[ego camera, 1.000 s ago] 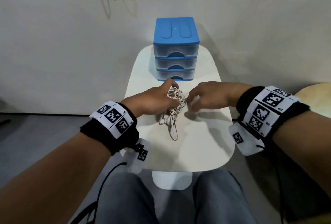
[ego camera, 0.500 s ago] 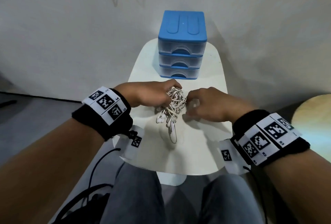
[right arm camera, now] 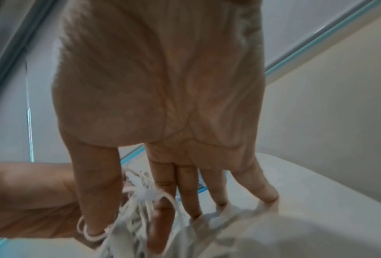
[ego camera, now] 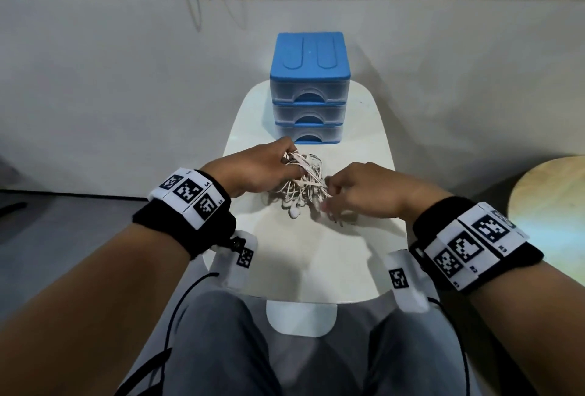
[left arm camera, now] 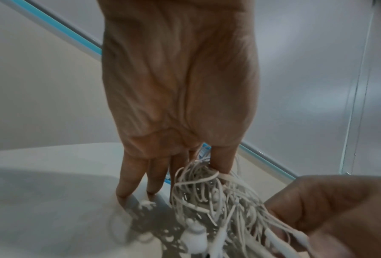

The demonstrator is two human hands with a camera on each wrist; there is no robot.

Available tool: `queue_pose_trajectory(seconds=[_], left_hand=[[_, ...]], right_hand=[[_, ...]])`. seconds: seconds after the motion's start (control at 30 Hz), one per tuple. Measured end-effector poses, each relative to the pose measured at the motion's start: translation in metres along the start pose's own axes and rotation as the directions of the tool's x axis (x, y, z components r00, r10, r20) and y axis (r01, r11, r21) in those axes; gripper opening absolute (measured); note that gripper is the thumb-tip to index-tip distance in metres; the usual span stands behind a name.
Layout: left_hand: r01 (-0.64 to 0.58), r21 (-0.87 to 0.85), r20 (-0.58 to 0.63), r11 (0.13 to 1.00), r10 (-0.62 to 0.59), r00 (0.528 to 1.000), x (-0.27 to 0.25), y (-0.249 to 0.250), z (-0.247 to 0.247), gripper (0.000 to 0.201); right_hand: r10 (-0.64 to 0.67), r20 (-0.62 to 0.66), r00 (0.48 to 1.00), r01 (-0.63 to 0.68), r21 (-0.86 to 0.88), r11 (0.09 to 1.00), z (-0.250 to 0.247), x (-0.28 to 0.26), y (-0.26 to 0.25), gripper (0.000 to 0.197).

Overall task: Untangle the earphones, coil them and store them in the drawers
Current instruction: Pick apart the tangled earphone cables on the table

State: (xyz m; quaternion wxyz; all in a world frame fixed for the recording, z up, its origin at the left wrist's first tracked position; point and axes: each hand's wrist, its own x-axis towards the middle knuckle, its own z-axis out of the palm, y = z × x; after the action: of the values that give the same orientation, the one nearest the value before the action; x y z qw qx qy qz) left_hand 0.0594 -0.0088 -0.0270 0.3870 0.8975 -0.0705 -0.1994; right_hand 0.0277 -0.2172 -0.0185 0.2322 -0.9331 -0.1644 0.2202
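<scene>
White worktop (ego camera: 304, 256), rounded corners, sits over the person's knees, pale wall beyond.

Nearest: both wrists wear black bands with printed square markers.

Right hand (ego camera: 364, 193): thumb and forefinger are pinched together on strands at the right edge of the earphones (ego camera: 304, 183). Right wrist view shows the remaining fingers (right arm camera: 216, 188) fairly straight and angled down, tips touching the worktop just right of the cords.

Left hand (ego camera: 259, 167): thumb and forefinger hold the top of the bundle from its left side. Left wrist view shows the other fingers (left arm camera: 132, 176) extended downward with tips on the worktop, left of the cords.

Earphones: white, one tangled knot, held between the two sets of fingers. Upper part is raised by the pinches. Earbuds hang at the near, lower end, at or on the surface; contact cannot be told.

Just beyond the fingers: small drawers (ego camera: 310, 91), blue top over three stacked translucent trays with blue handles. All three are closed. The unit stands at the far end of the worktop, near the bundle but apart from it.
</scene>
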Motion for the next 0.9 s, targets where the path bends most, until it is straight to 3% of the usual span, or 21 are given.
queue_pose_trajectory(seconds=[0.2, 0.33, 0.4, 0.47, 0.53, 0.57, 0.63, 0.7, 0.77, 0.9], left_hand=[[0.023, -0.141, -0.019, 0.990, -0.026, 0.999, -0.003, 0.004, -0.001, 0.016], [0.026, 0.029, 0.059, 0.999, -0.027, 0.998, -0.013, 0.006, -0.012, 0.029], [0.054, -0.020, 0.063, 0.998, -0.053, 0.997, -0.020, 0.010, -0.016, 0.036], [0.035, 0.006, -0.089, 0.999, -0.035, 0.995, -0.022, 0.013, -0.017, 0.039], [-0.039, 0.071, -0.217, 0.997, 0.054, 0.975, -0.019, 0.013, -0.014, 0.021], [-0.079, 0.073, -0.173, 0.994, 0.090, 0.981, -0.020, 0.014, -0.013, 0.010], [-0.116, 0.116, 0.053, 0.986, 0.111, 0.992, -0.021, 0.015, -0.007, 0.042], [-0.141, 0.265, 0.167, 0.954, 0.099, 0.981, -0.023, 0.015, -0.002, 0.059], [-0.181, 0.361, 0.144, 0.915, 0.137, 0.980, -0.022, 0.013, 0.004, 0.057], [-0.207, 0.425, 0.095, 0.881, 0.184, 0.978, -0.021, 0.012, 0.013, 0.043]], right_hand=[[0.003, -0.109, 0.994, -0.008, -0.043, 0.999, 0.000, -0.005, 0.008, 0.017], [0.025, -0.157, 0.987, -0.027, -0.008, 1.000, -0.009, -0.008, 0.016, 0.025], [0.029, -0.162, 0.986, -0.030, -0.002, 1.000, -0.008, -0.008, 0.017, 0.020], [0.025, -0.162, 0.986, -0.029, -0.022, 0.999, -0.007, -0.007, 0.017, 0.019], [0.023, -0.169, 0.985, -0.029, -0.032, 0.999, -0.006, -0.005, 0.015, 0.021], [0.024, -0.171, 0.985, -0.028, -0.024, 0.999, -0.006, -0.005, 0.014, 0.019], [0.043, -0.158, 0.986, -0.041, 0.017, 0.999, -0.007, -0.006, 0.013, 0.008], [0.055, -0.152, 0.987, -0.039, 0.108, 0.993, -0.008, -0.005, 0.015, 0.012], [0.067, -0.163, 0.984, -0.029, 0.225, 0.974, -0.009, -0.005, 0.016, 0.015], [0.075, -0.173, 0.982, -0.038, 0.208, 0.977, -0.008, -0.003, 0.019, 0.031]])
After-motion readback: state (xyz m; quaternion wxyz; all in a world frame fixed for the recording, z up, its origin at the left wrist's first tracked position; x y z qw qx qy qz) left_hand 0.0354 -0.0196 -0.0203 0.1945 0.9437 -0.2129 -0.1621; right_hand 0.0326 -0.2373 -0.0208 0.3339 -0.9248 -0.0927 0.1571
